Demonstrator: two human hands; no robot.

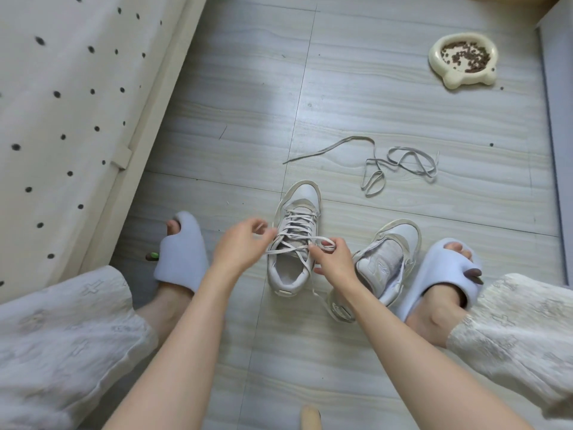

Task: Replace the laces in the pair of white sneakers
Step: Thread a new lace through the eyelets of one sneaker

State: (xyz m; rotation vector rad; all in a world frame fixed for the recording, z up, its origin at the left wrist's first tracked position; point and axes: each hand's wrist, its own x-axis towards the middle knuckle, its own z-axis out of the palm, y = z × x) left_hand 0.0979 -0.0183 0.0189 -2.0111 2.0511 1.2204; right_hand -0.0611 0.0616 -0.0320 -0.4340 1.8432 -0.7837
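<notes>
A white sneaker [305,193] stands upright on the floor between my feet, toe pointing away, with a grey-white lace [297,226] threaded through its eyelets. My left hand [242,243] pinches one end of that lace at the shoe's left side. My right hand [333,262] pinches the other end at the shoe's right side, and the two ends cross over the tongue. The second white sneaker [384,262] lies tilted to the right with no lace in it. A loose lace [400,162] lies tangled on the floor beyond the shoes.
My feet in pale blue slippers [183,256] [440,274] flank the sneakers. A spotted white mattress [62,103] runs along the left. A cream pet bowl [462,60] with kibble sits at the far right, near a wall edge [555,119].
</notes>
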